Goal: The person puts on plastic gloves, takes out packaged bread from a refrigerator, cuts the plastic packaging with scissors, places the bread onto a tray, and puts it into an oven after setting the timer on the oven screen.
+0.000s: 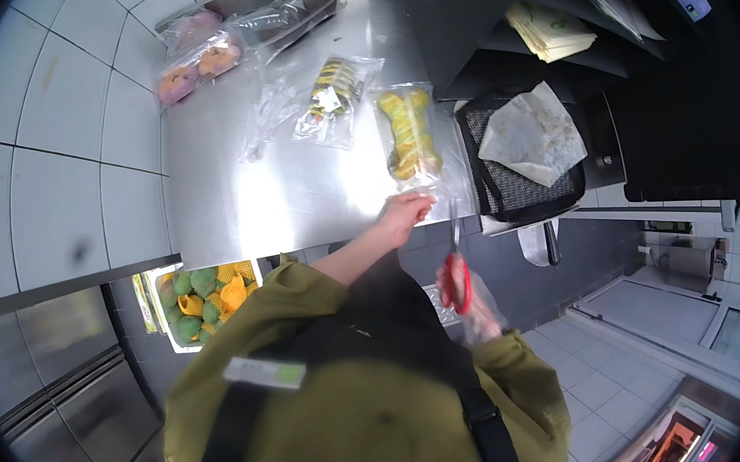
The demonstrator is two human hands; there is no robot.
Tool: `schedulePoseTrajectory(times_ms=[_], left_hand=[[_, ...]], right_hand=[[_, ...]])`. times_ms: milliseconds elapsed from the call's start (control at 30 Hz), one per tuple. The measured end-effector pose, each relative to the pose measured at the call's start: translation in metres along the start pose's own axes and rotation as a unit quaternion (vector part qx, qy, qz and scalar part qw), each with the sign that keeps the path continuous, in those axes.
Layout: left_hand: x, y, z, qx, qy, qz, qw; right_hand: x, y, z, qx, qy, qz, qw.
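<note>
My left hand (405, 218) is closed at the lower edge of a clear plastic bag and seems to pinch its end. In that bag lies a long, twisted yellow-green bread (409, 130), flat on the steel table (211, 201). My right hand (480, 310), in a clear plastic glove, holds red-handled scissors (457, 284). Their blades point up towards the table edge, just right of the bag's end. Left of the bread bag lies another clear bag with sliced, dark-and-yellow striped food (331, 95). Whether the blades touch the plastic cannot be told.
Bagged round purplish breads (179, 84) and a roll of clear bags (292, 10) lie at the back left. At right are black mesh trays (516, 189) with crumpled paper (535, 137), and a dustpan-like metal scoop (536, 245). A crate of green fruit (200, 301) stands below left.
</note>
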State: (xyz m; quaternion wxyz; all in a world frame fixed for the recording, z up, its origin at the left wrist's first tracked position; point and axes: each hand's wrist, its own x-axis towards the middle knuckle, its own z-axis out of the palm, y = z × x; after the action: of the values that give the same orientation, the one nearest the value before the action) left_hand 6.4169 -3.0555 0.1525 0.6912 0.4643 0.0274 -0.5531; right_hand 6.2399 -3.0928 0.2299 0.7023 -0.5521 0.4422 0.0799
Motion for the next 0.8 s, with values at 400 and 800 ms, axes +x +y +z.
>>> schedulePoseTrajectory(times_ms=[400,800], left_hand=[[0.038,0.114,-0.144,-0.151,0.165,0.055,0.973],[0.020,0.118,-0.101,-0.053,0.126,0.070,0.988]], right_hand=[[0.058,-0.076,0.107,0.130,-0.190,0.062,0.971],[0.109,-0.074,0.130,0.067,-0.115,-0.083,0.988]])
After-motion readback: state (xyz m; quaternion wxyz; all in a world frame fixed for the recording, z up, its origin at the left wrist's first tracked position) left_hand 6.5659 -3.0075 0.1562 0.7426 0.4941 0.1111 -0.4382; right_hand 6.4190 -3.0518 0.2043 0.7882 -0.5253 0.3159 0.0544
